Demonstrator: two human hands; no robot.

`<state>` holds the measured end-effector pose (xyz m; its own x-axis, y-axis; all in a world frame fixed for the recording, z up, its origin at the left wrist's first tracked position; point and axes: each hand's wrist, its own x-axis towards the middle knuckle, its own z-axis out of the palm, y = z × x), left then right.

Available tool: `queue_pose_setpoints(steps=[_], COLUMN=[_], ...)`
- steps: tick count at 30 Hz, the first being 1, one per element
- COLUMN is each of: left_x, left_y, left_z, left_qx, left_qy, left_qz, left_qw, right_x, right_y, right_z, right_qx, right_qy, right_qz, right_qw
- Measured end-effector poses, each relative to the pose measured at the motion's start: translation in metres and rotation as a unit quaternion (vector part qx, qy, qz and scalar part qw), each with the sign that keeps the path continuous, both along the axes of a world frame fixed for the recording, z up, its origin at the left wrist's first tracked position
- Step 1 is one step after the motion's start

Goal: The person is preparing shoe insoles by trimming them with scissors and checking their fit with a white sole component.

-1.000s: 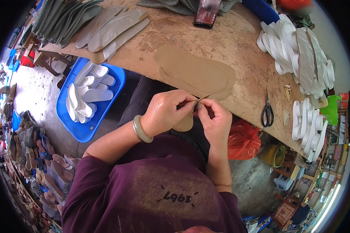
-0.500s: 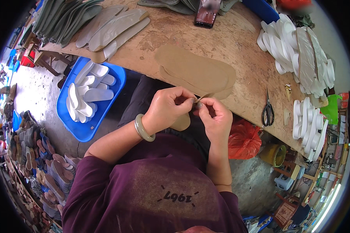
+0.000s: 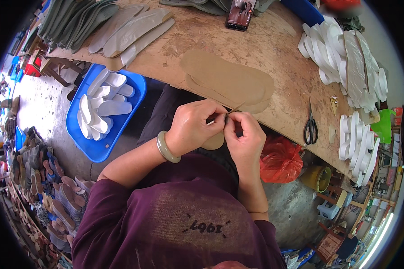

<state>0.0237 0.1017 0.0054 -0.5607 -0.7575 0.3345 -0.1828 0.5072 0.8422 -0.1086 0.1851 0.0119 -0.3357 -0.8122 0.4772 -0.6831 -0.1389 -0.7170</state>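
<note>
The person's purple shirt (image 3: 166, 219) lies nearest, with a pale bangle (image 3: 168, 150) round the left wrist. Ahead of it, the left hand (image 3: 198, 122) has thumb and fingers pinched together on a thin brown strip (image 3: 236, 108); the right hand (image 3: 243, 134) pinches it too, the fingertips of both nearly touching. The strip is by the counter's near edge. A rounded brown piece (image 3: 214, 142) shows under the left hand; whether the two are joined, I cannot tell.

Just beyond, flat brown insoles (image 3: 229, 76) lie overlapped on the counter (image 3: 188, 36). To their right are black-handled scissors (image 3: 310, 120); to the left, below counter height, a blue tub (image 3: 96, 151) holds white pieces (image 3: 114, 108). Farther off stand grey soles (image 3: 72, 24) at left and a phone (image 3: 241, 13).
</note>
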Motion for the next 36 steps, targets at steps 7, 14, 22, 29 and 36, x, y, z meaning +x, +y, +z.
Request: queue_pose_setpoints(steps=[7,14,22,29,36], left_x=[-0.001,-0.001,0.000,0.004,0.005], left_y=[0.001,0.003,0.004,-0.003,0.002], left_z=[0.000,0.003,0.006,0.003,0.006], left_qx=[0.145,-0.012,-0.216,0.484,0.292], left_qy=[0.061,0.053,-0.003,0.189,0.139], left_qz=[-0.004,-0.009,-0.021,-0.175,-0.145], left_qw=[0.988,0.998,0.976,0.837,0.935], right_x=[-0.011,-0.009,-0.010,-0.026,-0.019], right_y=[0.008,0.014,0.015,0.016,0.016], right_z=[-0.010,0.007,0.008,-0.009,0.007], right_qx=[0.083,0.089,0.106,0.078,0.062], right_qy=[-0.314,-0.250,-0.191,-0.421,-0.330], right_qz=[0.036,0.028,0.016,0.109,0.115], right_qw=[0.945,0.964,0.976,0.897,0.935])
